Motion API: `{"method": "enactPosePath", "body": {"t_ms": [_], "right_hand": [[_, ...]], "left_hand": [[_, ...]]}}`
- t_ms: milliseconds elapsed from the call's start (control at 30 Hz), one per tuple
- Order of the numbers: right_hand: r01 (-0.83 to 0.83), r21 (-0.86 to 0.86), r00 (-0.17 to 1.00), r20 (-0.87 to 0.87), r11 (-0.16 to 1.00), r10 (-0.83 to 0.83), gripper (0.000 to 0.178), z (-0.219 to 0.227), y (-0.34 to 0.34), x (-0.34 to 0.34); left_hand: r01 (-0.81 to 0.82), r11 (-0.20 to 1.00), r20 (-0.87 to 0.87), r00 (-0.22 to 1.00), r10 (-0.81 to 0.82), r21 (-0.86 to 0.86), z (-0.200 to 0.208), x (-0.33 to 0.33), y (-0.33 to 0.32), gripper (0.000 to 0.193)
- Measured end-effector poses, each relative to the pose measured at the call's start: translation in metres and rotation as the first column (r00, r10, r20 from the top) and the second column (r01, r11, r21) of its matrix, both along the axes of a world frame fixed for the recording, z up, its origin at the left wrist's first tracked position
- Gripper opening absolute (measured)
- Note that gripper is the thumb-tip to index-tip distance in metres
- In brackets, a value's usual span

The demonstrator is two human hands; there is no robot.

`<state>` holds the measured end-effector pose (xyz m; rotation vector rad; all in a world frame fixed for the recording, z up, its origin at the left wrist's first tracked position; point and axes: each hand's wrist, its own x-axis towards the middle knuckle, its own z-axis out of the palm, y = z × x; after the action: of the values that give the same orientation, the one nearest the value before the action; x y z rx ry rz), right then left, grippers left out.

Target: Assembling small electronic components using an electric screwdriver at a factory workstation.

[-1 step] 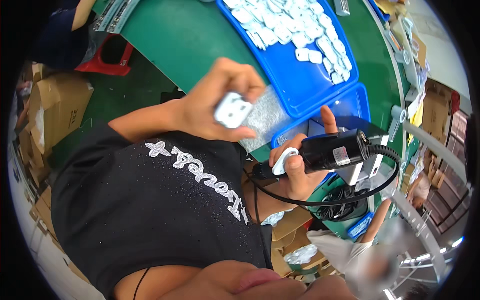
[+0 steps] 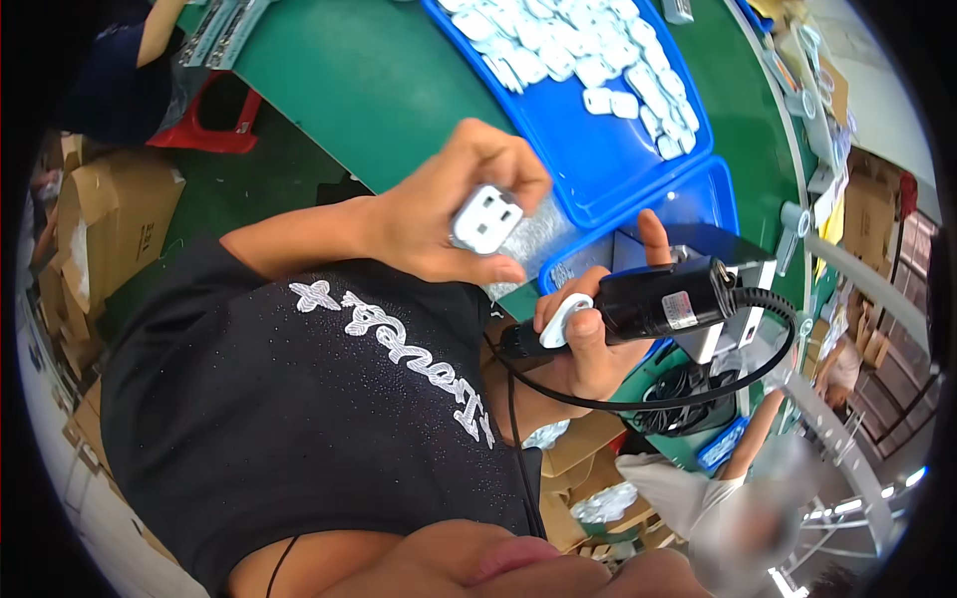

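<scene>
My left hand (image 2: 459, 204) is closed around a small white plastic housing (image 2: 487, 219) with dark rectangular slots in its end face. To its right, my right hand (image 2: 588, 344) grips a black electric screwdriver (image 2: 668, 299) lying across the palm. One finger of that hand sticks up beside the tool. Between its thumb and fingers it also pinches a white oval plastic piece (image 2: 564, 321). A thick black cord loops from the screwdriver's end. The two hands are apart.
Many white plastic pieces (image 2: 598, 70) lie in a blue tray (image 2: 558, 164) on the green table (image 2: 329, 90). A second blue tray (image 2: 723, 194) sits beside it. A red stool (image 2: 214, 115), cardboard boxes (image 2: 125, 214) and a co-worker's arm (image 2: 755, 439) are around.
My left hand has shifted slightly right, and the housing now shows its slotted face more squarely. My right hand and the screwdriver are almost unmoved.
</scene>
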<state>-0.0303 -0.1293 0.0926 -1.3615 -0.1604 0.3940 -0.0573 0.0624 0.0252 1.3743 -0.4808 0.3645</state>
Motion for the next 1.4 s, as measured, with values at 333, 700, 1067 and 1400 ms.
{"method": "enactPosePath", "body": {"t_ms": [333,700,1067,1400], "right_hand": [[0.367,-0.289,0.929,0.07,0.884,-0.363,0.049,-0.016,-0.018,-0.009],[0.809,0.072,0.391,0.675,0.583,-0.626,0.061,0.012,-0.061,0.066],[-0.2,0.092,0.879,0.457,0.975,0.137,0.026,0.102,-0.074,0.003],[-0.029,0.346,0.815,0.551,0.938,-0.178,0.034,0.071,-0.035,0.016]], "left_hand": [[0.252,0.944,-0.042,0.968,-0.249,0.215,-0.025,0.03,-0.059,0.06],[0.117,0.98,0.145,0.979,-0.141,0.161,-0.03,0.037,-0.072,0.043],[0.054,0.995,0.244,0.967,-0.074,0.085,-0.031,0.04,-0.076,0.047],[-0.015,0.995,0.25,0.968,-0.011,0.102,-0.029,0.04,-0.077,0.048]]}}
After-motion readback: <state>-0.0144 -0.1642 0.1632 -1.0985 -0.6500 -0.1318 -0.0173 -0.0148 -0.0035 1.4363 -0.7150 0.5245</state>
